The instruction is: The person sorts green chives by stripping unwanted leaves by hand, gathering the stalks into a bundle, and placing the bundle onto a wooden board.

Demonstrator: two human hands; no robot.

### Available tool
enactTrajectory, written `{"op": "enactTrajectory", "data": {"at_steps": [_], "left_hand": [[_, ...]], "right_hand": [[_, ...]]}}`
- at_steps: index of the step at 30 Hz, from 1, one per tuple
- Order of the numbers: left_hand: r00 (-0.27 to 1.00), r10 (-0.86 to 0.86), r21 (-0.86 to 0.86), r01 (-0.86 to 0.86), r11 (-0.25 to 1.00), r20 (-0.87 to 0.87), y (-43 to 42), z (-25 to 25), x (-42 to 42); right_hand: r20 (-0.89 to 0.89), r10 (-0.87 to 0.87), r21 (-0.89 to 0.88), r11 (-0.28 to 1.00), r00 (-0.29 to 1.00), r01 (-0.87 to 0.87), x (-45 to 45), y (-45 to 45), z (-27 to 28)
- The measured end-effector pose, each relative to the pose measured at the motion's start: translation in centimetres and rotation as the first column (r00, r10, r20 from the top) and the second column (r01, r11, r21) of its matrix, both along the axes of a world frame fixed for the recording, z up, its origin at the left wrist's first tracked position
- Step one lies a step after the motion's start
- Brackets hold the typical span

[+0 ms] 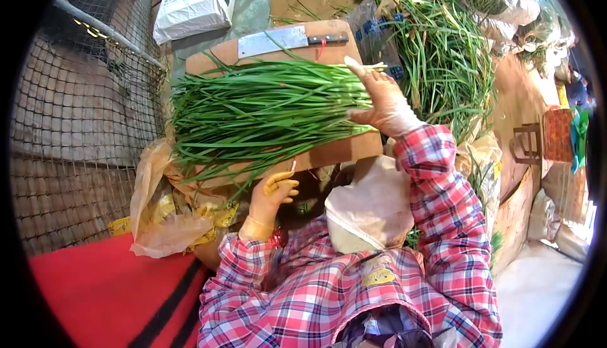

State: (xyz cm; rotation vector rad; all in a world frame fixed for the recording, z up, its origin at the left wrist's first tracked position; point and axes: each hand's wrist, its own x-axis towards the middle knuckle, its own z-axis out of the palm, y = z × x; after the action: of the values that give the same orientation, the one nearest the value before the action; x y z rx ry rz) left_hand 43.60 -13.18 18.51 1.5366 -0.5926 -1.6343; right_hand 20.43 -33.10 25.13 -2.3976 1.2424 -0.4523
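A large bunch of long green leafy stalks (272,111) lies across a wooden board (215,60), its pale ends to the right. My right hand (384,100), in a thin whitish glove, is against those pale ends with thumb and fingers spread apart. Just below the board's front edge is my left hand (270,199), gloved in yellowish material, its fingers curled; whether they pinch anything is hard to tell. A small pale strip with a red end (293,165) shows just above its fingertips. Behind the bunch a cleaver (273,41) with a dark handle lies flat on the board.
More green stalks (436,50) are heaped at the right, beside plastic bags (506,0). A white package (196,3) lies beyond the board. Black netting (82,114) stands on the left, above red cloth (107,285). A crumpled plastic bag (161,212) hangs near the board's left corner.
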Motion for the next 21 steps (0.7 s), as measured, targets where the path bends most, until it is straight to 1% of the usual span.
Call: {"op": "enactTrajectory", "data": {"at_steps": [1,2,3,4,5,6,7,8,9,10,11,12,13,14,15,16,17,18,19,20,21], "left_hand": [[0.994,-0.033,-0.014,0.034,0.999,0.102,0.2,-0.4,0.3],[0.994,-0.040,-0.009,0.041,0.999,0.100,0.4,-0.3,0.4],[0.930,-0.095,-0.099,0.138,0.985,0.355,0.5,-0.2,0.6],[0.801,-0.112,-0.164,0.254,0.953,0.588,0.4,-0.2,0.5],[0.801,-0.121,-0.166,0.265,0.950,0.587,0.3,-0.4,0.3],[0.756,-0.075,-0.222,0.283,0.933,0.651,0.1,-1.0,0.1],[0.706,-0.023,-0.275,0.305,0.912,0.707,-0.2,-1.3,-0.1],[0.605,0.024,-0.309,0.372,0.875,0.796,-0.8,-0.9,-0.6],[0.603,0.021,-0.312,0.383,0.870,0.798,-1.5,-0.8,-1.0],[0.374,0.036,-0.210,0.437,0.875,0.927,-2.1,-0.7,-1.5],[0.120,0.045,-0.096,0.461,0.882,0.992,-2.4,-0.6,-2.0],[0.104,-0.105,0.053,0.416,0.908,0.989,-3.0,-0.3,-2.4],[0.101,-0.105,0.053,0.422,0.905,0.989,-3.4,-0.6,-2.4],[0.166,-0.188,0.099,0.438,0.893,0.968,-3.8,-1.3,-2.3],[0.228,-0.272,0.144,0.456,0.878,0.935,-4.0,-1.9,-2.3],[0.220,-0.139,-0.006,0.555,0.832,0.966,-3.9,-2.2,-2.8],[0.323,-0.174,-0.022,0.523,0.852,0.930,-3.9,-2.3,-3.6],[0.342,-0.112,-0.103,0.552,0.827,0.933,-4.2,-2.8,-4.0],[0.365,-0.051,-0.184,0.579,0.794,0.930,-4.6,-3.0,-4.5],[0.405,-0.067,-0.189,0.559,0.808,0.912,-5.1,-2.9,-5.3],[0.409,-0.071,-0.189,0.561,0.806,0.910,-5.6,-3.1,-6.1]], "right_hand": [[0.088,-0.047,0.149,0.988,0.995,0.034,-1.0,1.0,0.0],[0.085,-0.042,0.383,0.924,0.996,0.006,-1.6,2.0,0.4],[0.086,-0.037,0.591,0.806,0.996,-0.021,-2.0,3.0,1.0],[-0.020,0.100,0.604,0.794,0.995,-0.068,-1.9,4.0,0.8],[-0.122,0.232,0.622,0.775,0.965,-0.107,-1.3,5.0,0.6],[-0.274,0.334,0.658,0.749,0.902,-0.078,-0.2,5.8,1.4],[-0.375,0.360,0.632,0.774,0.854,-0.049,0.5,6.6,1.9],[-0.380,0.385,0.646,0.762,0.841,-0.057,1.1,6.6,-1.8],[-0.424,0.366,0.634,0.773,0.829,-0.017,2.0,6.6,-2.3],[-0.396,0.349,0.628,0.778,0.849,-0.028,2.5,6.4,-3.1],[-0.365,0.335,0.624,0.781,0.869,-0.038,2.7,6.2,-3.8],[-0.386,0.276,0.539,0.842,0.880,-0.027,2.9,5.9,-4.3],[-0.404,0.215,0.447,0.894,0.889,-0.013,2.9,5.6,-4.5],[-0.358,0.164,0.383,0.924,0.919,-0.016,2.4,5.5,-4.5],[-0.358,0.161,0.384,0.923,0.920,-0.012,1.9,5.5,-4.4],[-0.304,0.148,0.405,0.914,0.941,-0.013,1.5,5.4,-4.4],[-0.249,0.135,0.424,0.906,0.959,-0.018,1.2,5.3,-4.5],[-0.217,0.075,0.418,0.908,0.973,0.024,1.0,5.4,-4.4],[-0.217,0.074,0.419,0.908,0.973,0.024,0.7,5.4,-4.0],[-0.140,-0.038,0.461,0.882,0.989,0.099,0.2,5.4,-3.4],[-0.069,-0.154,0.507,0.846,0.986,0.168,0.0,5.5,-2.8]]}}
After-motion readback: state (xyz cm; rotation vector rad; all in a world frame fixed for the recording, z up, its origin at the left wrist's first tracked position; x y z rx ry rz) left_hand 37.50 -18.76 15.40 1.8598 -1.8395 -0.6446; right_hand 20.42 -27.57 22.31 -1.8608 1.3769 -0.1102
